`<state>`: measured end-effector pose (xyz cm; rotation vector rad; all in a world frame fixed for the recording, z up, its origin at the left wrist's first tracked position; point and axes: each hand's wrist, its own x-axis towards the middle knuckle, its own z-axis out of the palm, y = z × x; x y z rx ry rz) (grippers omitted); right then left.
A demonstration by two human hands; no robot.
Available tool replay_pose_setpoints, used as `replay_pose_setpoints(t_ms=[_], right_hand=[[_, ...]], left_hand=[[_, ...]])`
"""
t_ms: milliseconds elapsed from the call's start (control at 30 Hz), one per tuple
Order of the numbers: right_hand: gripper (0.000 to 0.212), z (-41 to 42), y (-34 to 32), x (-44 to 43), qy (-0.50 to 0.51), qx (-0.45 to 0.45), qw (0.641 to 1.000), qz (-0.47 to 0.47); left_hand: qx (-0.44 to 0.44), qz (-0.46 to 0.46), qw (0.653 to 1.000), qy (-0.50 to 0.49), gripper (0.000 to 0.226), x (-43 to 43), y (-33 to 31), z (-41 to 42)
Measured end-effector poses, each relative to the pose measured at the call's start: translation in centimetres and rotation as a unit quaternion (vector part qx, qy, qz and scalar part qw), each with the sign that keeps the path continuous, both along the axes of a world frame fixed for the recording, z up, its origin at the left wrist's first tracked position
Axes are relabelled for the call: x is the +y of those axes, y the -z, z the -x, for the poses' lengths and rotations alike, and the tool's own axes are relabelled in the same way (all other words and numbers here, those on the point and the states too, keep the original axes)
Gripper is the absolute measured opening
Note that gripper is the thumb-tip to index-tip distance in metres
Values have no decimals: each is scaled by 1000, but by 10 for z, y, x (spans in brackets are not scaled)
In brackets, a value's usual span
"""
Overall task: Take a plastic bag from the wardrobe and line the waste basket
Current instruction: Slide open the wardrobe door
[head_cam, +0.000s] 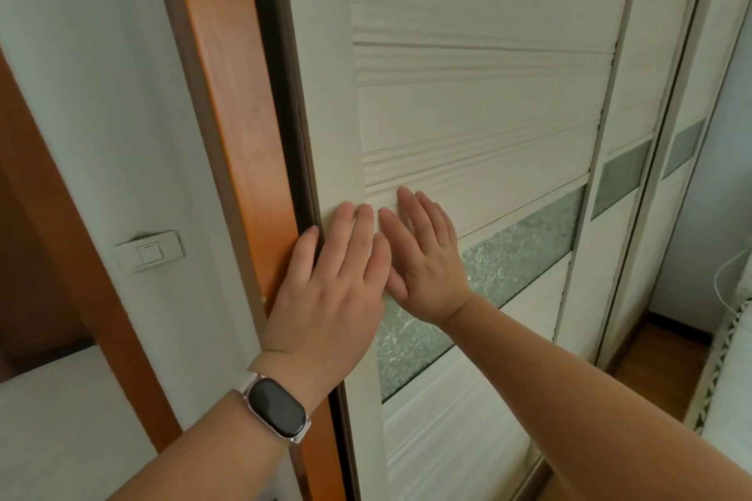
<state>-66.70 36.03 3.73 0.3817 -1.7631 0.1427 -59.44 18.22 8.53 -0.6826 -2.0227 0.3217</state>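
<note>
Frame: orange wood, with a dark gap beside the door's edge.
Left hand: fingers straight, pressed flat on that edge, grasping nothing.
Right hand: just beside it, palm flat on the panel, holding nothing.
Progress: barely begun, I'd say. The plastic bag and waste basket are out of sight.
Wardrobe door: straight ahead, cream, with ribbed bands and a frosted glass strip.

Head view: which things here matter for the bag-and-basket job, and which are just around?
Job: wardrobe door; left hand and right hand, both flat against it. No bag or basket in view.
Not the job: wall switch; wristwatch; orange wooden frame; far wardrobe doors.
</note>
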Motion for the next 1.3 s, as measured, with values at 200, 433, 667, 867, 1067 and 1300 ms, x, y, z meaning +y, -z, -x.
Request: replay_pose_setpoints(t_ms=[200,433,667,867,1067,1300], right_hand=[[54,6,4,-2,-6,-4,1000,17],[55,21,6,1,-16,38,999,23],[55,37,8,19,-31,94,995,12],[60,55,11,58,-45,104,994,6],[60,71,12,105,-46,105,993,3],[61,88,13,159,-43,101,994,3]], left_hand=[[-14,-11,1000,3,38,1,-3,-4],[-39,-40,998,6,39,10,1,-6],[-45,-89,995,25,40,30,8,2],[7,-60,998,29,31,58,13,27],[61,-78,993,63,28,106,21,57],[103,-74,986,106,33,153,25,92]])
